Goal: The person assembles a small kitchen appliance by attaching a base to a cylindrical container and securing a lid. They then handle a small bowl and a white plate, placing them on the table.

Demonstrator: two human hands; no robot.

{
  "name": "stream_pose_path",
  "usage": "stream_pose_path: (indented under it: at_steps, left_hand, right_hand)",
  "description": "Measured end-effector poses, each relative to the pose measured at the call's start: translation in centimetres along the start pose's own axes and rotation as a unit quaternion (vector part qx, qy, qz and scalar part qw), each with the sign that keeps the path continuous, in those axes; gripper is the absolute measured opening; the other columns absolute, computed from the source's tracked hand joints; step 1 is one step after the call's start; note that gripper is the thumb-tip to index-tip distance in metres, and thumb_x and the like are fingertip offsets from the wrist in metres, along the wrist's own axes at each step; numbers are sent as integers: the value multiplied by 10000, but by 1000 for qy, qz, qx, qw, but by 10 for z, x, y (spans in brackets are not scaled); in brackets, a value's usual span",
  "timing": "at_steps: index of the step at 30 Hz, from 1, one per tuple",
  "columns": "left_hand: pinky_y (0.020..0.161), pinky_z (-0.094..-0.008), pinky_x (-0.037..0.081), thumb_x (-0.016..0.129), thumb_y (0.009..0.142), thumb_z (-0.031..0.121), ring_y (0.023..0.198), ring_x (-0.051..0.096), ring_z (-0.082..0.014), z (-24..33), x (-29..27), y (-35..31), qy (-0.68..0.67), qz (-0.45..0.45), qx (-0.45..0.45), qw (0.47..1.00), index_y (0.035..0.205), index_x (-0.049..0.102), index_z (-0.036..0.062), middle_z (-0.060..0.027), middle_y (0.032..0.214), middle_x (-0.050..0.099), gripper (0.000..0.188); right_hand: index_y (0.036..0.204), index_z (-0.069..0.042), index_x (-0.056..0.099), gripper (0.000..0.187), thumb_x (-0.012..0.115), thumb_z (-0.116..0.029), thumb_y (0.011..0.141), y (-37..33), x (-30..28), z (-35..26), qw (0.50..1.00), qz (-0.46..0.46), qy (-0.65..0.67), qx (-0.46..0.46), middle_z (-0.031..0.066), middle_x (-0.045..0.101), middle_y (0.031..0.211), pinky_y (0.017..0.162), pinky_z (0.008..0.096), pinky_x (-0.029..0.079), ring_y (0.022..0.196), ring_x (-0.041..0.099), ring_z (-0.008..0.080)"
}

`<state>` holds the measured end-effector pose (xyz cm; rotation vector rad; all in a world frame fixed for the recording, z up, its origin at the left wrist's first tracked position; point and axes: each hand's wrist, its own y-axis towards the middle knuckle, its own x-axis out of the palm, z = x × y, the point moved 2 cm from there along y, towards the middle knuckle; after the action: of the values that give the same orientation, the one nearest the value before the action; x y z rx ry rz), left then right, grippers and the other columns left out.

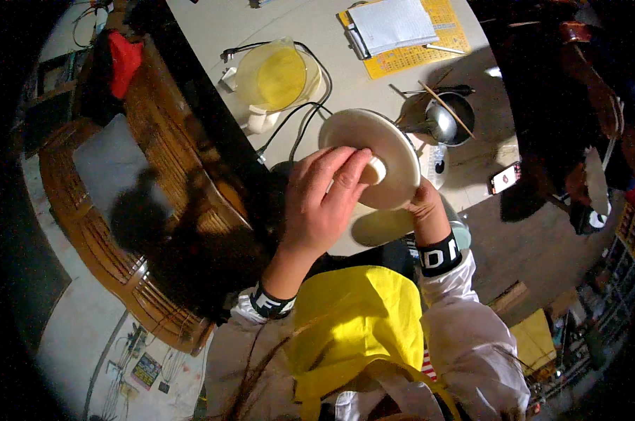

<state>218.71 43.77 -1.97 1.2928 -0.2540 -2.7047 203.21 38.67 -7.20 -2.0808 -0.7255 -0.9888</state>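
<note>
A round white lid (399, 151) with a small knob in its middle is held tilted over the table's near edge. The fingers of my left hand (329, 188) are closed round the knob. My right hand (427, 201) is at the lid's lower right rim; its fingers are mostly hidden behind the lid, and it appears to grip the rim. Below the lid a pale greenish round surface (380, 228) shows partly. Beyond my left hand, a clear jug (307, 83) with yellow contents stands on the table, a dark cord around it.
At right, a dark bowl (466, 105) holds a metal ladle (441, 125), with a wooden stick across it. A phone (505, 179) lies near the table's right edge. Farther back is a clipboard with white paper (394, 27) on a yellow sheet. A wooden bench (149, 119) stands left.
</note>
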Motion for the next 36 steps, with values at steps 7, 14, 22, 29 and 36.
stream_pose_path:
  at_steps: [7,14,22,29,36]
  left_hand:
    - [882,-355,483,606,848,78,1083,554,-241,-73,-28,11,216,-36,83,972,1211,603,104,-51,1141,588,365]
    - [930,-348,487,553,889,7,1078,571,-242,-181,-51,58,-73,-77,-122,987,1206,580,45,-67,1132,604,320]
    - [865,-310,516,527,968,167,975,618,-160,-191,-51,67,-381,-112,-415,818,1128,593,-2,-72,1078,644,241]
    - [592,-243,543,708,826,248,693,644,-126,-187,-49,92,-152,-134,-374,905,922,644,-53,-97,818,671,323]
    - [583,-274,543,755,739,287,582,657,-160,-205,-34,104,-9,-159,-391,907,757,615,-23,-95,690,665,341]
  right_hand:
    - [1445,-1,320,882,550,-615,855,16,-36,29,988,40,-126,-83,171,392,1454,1148,396,222,1347,376,256]
    - [1177,-18,612,333,553,-276,974,-18,-47,63,959,164,-226,47,33,628,886,755,232,446,841,577,94]
    - [982,-61,676,247,541,-268,985,-39,-51,90,948,233,-195,96,-58,522,627,511,181,297,562,410,19]
    - [968,-34,673,238,554,-240,978,-44,-66,101,946,251,-195,65,-34,610,752,527,190,363,583,440,32]
    - [958,-29,676,247,569,-251,971,-50,-76,107,941,259,-204,73,-41,568,711,527,195,363,583,439,34]
